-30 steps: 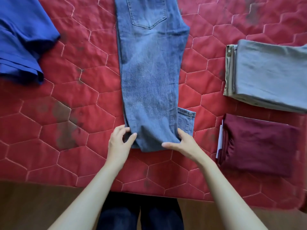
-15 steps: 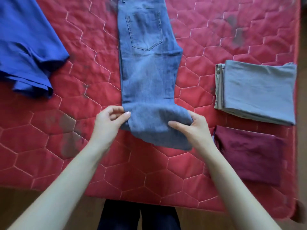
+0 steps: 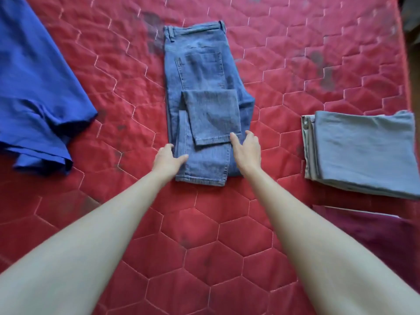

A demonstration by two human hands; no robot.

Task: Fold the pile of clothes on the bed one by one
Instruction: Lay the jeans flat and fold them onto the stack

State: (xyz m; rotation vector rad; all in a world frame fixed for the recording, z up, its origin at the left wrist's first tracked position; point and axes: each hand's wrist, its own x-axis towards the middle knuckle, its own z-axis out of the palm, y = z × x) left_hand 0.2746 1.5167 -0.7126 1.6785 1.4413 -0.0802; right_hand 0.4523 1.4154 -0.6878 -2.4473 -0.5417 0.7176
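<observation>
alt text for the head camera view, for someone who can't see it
Two bare hands, left hand and right hand, rest at the near sides of half-folded blue jeans on a red quilted bed. Loose blue garment left; folded grey and maroon items right.

The person's two forearms enter from the bottom edge, both bare along their whole visible length, with no sleeve reaching into view. The left hand [image 3: 168, 160] and the right hand [image 3: 246, 151] are bare too: no gloves, rings, watch or bracelets show at the fingers or wrists. The arms are slim and smooth, the fingers slender.
</observation>
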